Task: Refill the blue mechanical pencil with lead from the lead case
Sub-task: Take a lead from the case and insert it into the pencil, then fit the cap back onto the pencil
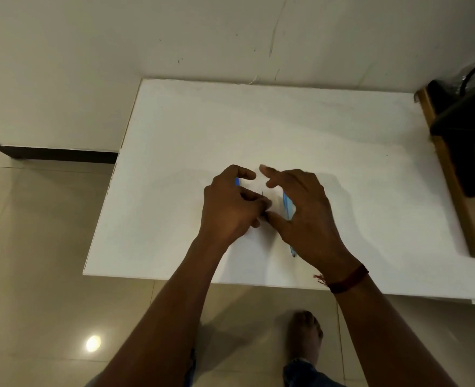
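My left hand (pixel 230 208) is curled over the middle of the white table (pixel 175 135), and a small blue piece, apparently the lead case (pixel 237 181), shows under its index finger. A thin dark lead (pixel 262 192) sticks up at its fingertips. My right hand (pixel 309 216) is beside it, thumb touching the left fingers, index and middle fingers stretched out. The blue mechanical pencil (pixel 287 205) runs under the right palm, and its tip pokes out near the wrist. Most of the pencil and the case is hidden.
The table stands against a cream wall, with its left and near edges over a tiled floor. A dark object with a wooden frame (pixel 460 152) stands on the table's right end. My foot (pixel 304 336) is on the floor below the near edge.
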